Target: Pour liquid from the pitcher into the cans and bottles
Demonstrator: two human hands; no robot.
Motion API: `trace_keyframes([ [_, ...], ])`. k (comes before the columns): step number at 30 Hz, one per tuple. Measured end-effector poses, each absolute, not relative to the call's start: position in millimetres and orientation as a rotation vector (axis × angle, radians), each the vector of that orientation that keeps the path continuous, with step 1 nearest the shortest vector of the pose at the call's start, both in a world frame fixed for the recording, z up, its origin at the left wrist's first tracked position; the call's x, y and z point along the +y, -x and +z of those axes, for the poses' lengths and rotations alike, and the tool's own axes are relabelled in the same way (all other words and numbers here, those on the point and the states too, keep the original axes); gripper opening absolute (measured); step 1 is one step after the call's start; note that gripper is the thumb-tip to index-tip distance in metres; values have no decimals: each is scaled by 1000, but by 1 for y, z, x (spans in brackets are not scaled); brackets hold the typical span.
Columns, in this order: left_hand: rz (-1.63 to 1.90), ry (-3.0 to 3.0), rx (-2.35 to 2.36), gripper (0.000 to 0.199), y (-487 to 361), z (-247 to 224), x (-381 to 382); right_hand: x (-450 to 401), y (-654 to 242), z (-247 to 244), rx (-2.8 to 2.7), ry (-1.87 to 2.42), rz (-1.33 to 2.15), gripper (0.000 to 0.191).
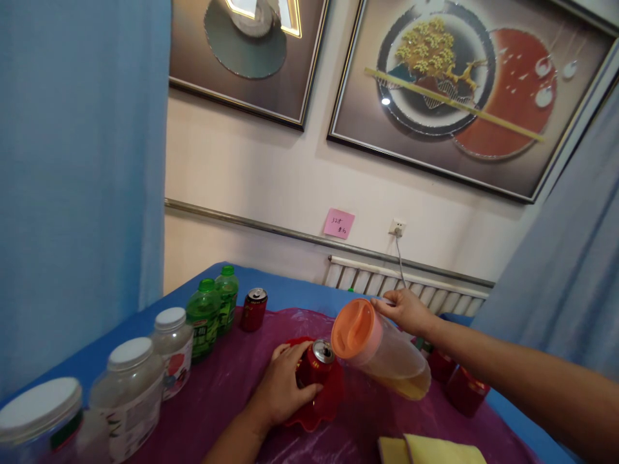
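My left hand (285, 386) is wrapped round a red drink can (316, 364), which stands upright on a red scalloped plate (309, 417). My right hand (406, 311) grips a clear plastic pitcher (394, 357) by its handle side; the handle itself is mostly hidden. The pitcher leans to the left, so its orange lid (355, 328) is close beside the can's top. Yellowish liquid lies along the lower side of the pitcher. I cannot make out any stream between the lid and the can.
Along the left stand several white-lidded jars (128, 399), two green bottles (206, 316) and another red can (254, 309). More red cans (467, 390) are at the right, partly behind my arm. A folded yellow cloth (435, 450) lies in front on the purple cover (217, 399).
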State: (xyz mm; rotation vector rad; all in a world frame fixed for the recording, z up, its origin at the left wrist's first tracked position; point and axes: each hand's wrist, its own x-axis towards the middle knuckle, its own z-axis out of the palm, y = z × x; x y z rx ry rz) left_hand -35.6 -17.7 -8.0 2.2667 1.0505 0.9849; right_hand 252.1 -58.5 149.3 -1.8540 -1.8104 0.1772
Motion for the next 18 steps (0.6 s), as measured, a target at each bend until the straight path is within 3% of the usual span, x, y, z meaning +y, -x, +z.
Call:
trace_keyframes([
  [18, 998, -2266, 1036, 71, 36, -5, -19, -58, -252, 147, -1799, 1838, 216, 52],
])
